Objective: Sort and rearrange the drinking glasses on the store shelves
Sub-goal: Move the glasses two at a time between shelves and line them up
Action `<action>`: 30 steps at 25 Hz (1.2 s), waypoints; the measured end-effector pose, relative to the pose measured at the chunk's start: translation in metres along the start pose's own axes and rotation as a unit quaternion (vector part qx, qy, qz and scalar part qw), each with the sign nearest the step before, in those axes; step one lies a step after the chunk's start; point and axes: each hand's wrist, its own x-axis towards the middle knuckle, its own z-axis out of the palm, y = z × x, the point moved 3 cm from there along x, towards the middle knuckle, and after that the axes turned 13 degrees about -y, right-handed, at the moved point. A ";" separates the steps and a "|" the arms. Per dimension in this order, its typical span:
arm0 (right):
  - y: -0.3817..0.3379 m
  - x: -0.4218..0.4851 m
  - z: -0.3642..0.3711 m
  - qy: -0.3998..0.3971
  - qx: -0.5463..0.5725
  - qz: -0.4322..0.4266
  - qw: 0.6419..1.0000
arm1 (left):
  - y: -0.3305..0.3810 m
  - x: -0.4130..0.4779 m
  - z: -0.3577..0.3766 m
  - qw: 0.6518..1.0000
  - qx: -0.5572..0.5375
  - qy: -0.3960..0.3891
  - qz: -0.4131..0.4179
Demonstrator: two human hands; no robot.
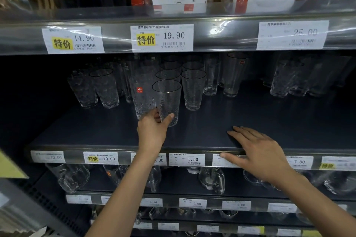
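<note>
A clear, dimpled, tapered drinking glass (167, 102) stands upright on the dark grey shelf (250, 117), at the front of a row of similar glasses. The left hand (153, 131) reaches up and its fingers (169, 117) clamp its base. The right hand (258, 152) lies flat on the shelf edge, fingers straight and slightly apart.

Dark store shelf (250, 121) with clear drinking glasses (193, 90) upright in rows toward the back
</note>
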 end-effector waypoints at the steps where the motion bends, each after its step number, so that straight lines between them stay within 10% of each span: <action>1: 0.001 0.001 0.001 -0.004 -0.001 0.000 1.000 | 0.000 0.000 0.000 1.000 -0.003 -0.002 0.005; 11: -0.007 -0.006 -0.020 -0.064 0.117 -0.009 0.991 | -0.007 -0.005 -0.016 0.992 -0.066 -0.086 -0.060; 17: -0.021 -0.072 -0.039 0.166 0.509 0.096 0.839 | 0.020 -0.031 0.006 0.940 -0.219 -0.260 0.018; 30: 0.085 -0.189 -0.052 0.308 0.584 0.202 0.724 | 0.171 -0.112 0.139 0.817 -0.321 -0.467 0.106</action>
